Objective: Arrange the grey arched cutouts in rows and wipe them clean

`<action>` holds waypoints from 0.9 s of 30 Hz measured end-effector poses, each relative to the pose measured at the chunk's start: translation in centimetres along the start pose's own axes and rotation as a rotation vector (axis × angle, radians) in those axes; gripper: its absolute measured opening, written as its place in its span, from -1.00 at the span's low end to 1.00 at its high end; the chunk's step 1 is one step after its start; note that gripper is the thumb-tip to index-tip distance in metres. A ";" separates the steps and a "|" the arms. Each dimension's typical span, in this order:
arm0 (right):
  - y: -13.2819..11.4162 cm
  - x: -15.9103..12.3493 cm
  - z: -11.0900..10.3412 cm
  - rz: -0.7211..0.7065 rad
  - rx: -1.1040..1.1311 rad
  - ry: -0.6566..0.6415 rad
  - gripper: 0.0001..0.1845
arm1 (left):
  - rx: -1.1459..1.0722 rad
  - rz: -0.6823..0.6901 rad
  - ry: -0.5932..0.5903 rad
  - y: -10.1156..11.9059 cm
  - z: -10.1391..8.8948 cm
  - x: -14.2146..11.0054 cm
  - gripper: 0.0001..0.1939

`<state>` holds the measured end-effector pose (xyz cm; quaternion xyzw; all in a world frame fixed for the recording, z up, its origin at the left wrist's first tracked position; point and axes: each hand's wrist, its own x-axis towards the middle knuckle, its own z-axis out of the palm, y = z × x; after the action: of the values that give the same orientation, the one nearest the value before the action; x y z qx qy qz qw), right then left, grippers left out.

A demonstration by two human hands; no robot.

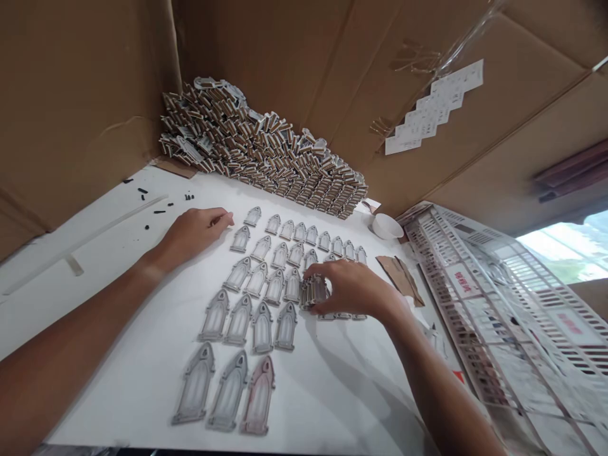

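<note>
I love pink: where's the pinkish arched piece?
In the head view, the pinkish arched piece is low, left of centre, rightmost in the nearest row, beside a grey one.

Landmark: the rows of arched pieces (257,279).
Left of rows: bare tabletop (137,380), passable; left forearm (95,323) spans it, left hand (197,231) at far end.
Right of near rows: bare, beneath right forearm (422,373).
Right part of far rows: blocked by right hand (349,285); farther right, cardboard scrap (400,278), white cup (387,226), basket (460,279).
Beyond rows: narrow bare strip, then heap (266,155).
</note>
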<state>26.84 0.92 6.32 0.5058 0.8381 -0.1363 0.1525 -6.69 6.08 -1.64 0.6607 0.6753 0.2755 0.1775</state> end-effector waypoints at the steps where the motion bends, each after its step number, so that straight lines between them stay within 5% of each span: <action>1: 0.1 0.0 0.0 0.002 0.000 0.001 -0.32 | 0.001 -0.005 -0.003 0.1 0.0 0.0 -0.59; 27: -1.6 0.3 0.3 0.043 -0.103 -0.017 -0.36 | 0.067 0.027 -0.010 -0.1 0.2 0.0 -0.56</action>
<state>25.34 0.28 6.05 0.5141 0.8315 -0.0937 0.1884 -6.63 6.12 -1.83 0.6767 0.6742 0.2518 0.1550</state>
